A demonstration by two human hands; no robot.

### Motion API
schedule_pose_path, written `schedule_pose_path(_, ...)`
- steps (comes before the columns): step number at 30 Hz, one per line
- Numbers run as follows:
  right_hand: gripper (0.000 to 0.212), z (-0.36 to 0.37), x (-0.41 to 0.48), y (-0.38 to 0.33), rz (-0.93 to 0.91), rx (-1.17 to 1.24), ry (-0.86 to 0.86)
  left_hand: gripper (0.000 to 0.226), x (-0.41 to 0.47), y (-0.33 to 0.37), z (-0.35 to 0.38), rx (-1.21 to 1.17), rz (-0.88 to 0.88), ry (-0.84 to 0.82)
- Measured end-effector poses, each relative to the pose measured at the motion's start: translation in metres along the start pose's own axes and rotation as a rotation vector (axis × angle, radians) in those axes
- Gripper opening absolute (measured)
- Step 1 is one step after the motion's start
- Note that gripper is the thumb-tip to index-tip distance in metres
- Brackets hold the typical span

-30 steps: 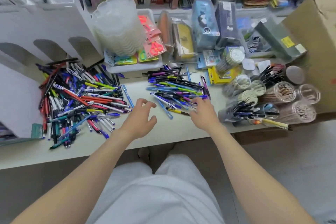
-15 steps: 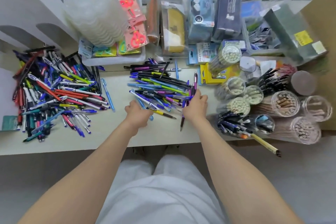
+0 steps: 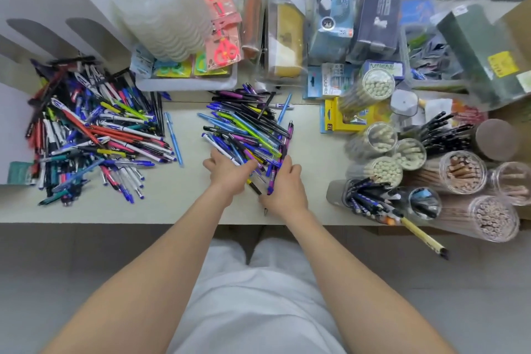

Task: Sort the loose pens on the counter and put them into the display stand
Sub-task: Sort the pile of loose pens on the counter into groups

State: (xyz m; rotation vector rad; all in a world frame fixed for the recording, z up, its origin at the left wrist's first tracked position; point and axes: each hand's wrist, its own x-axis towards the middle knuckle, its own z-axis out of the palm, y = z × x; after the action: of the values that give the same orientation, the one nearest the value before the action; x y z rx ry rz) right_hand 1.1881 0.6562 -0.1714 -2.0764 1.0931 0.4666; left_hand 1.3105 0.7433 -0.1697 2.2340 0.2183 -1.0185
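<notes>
Heaped by the display stand (image 3: 57, 8) at the left edge of the surface (image 3: 184, 210): a big pen heap (image 3: 94, 135). Middle, toward the front edge: a smaller pen pile (image 3: 247, 129), left grip (image 3: 230, 177) and right grip (image 3: 284, 187) both curled round its near ends. Right edge: pencil tubs (image 3: 459, 172).

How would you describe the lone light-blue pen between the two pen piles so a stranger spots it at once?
On the pale counter lie two heaps of pens, the left pile and the middle pile. Follow the left pile's right edge, beside the bare strip between them. The light-blue pen lies there, running front to back, while its neighbours fan out sideways.
</notes>
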Motion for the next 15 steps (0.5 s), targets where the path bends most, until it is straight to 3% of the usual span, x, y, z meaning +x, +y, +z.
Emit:
schedule_pose_path(3, 0.099, 0.002, 0.000, 0.000, -0.029, -0.073, 0.044, 0.121, 0.004, 0.007, 0.004, 0.128, -0.015, 0.058)
schedule_pose_path(10, 0.071, -0.014, 0.001, 0.009, -0.045, -0.246, 0.096, 0.092, 0.010, 0.012, -0.010, 0.246, 0.036, 0.046)
schedule_pose_path(15, 0.058, -0.012, 0.003, 0.012, -0.016, -0.061, 0.134, 0.083, 0.015, 0.006, -0.035, 0.237, 0.074, 0.040)
